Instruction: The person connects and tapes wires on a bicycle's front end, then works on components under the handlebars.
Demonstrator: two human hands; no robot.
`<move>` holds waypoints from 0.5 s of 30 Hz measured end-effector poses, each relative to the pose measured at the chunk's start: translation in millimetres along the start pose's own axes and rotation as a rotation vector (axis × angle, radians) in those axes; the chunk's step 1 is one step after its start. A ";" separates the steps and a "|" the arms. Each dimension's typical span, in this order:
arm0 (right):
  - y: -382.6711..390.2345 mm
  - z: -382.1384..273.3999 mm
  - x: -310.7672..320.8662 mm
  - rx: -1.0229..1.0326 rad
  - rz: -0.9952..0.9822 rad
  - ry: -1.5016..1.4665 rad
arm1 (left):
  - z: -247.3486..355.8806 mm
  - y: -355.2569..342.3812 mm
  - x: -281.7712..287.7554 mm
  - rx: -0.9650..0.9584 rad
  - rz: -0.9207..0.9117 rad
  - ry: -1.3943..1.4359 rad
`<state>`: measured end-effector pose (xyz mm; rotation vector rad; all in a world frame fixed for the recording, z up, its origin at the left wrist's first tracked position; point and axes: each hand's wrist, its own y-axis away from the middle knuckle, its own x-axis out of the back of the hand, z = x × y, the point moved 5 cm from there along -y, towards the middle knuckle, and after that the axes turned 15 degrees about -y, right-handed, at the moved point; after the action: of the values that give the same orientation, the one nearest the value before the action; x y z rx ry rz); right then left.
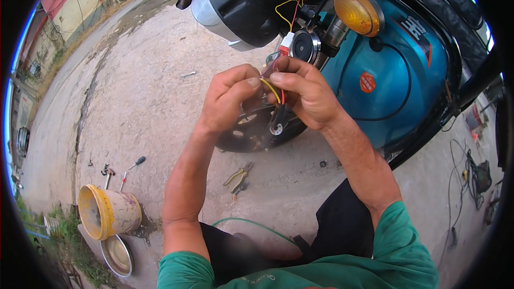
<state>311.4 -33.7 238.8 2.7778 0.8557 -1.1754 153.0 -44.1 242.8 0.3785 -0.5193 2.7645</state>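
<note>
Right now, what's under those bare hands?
Part of a round black rubber tyre shows beneath the left hand and right hand; slim yellow and red wires hang between. What the hands cover can't be seen.

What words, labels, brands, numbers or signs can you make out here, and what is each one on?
I won't copy out wording, but here's where it stands:
Green shirt: pale lettering on the chest.
Blue panel: large pale emblem near the top.
Orange sticker on that panel: pale marks, too small to read.
Round black disc above the hands: faint central mark, too small to read.
</note>
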 end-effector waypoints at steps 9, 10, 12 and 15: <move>1.9 -0.2 13.9 0.016 0.126 0.184 | -10.5 -7.4 10.8 -0.104 0.117 -0.161; 2.3 -0.3 12.5 0.016 0.127 0.183 | -12.4 -7.6 13.9 -0.078 0.142 -0.168; 4.4 -1.9 10.8 0.038 0.181 0.204 | -11.7 -8.4 17.6 -0.043 0.162 -0.167; 5.5 0.9 11.4 0.022 0.138 0.202 | -12.0 -9.3 19.4 0.012 0.175 -0.189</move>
<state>320.0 -33.1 229.4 2.9557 0.6516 -0.9016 135.9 -26.4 240.9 0.6302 -0.6076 2.9166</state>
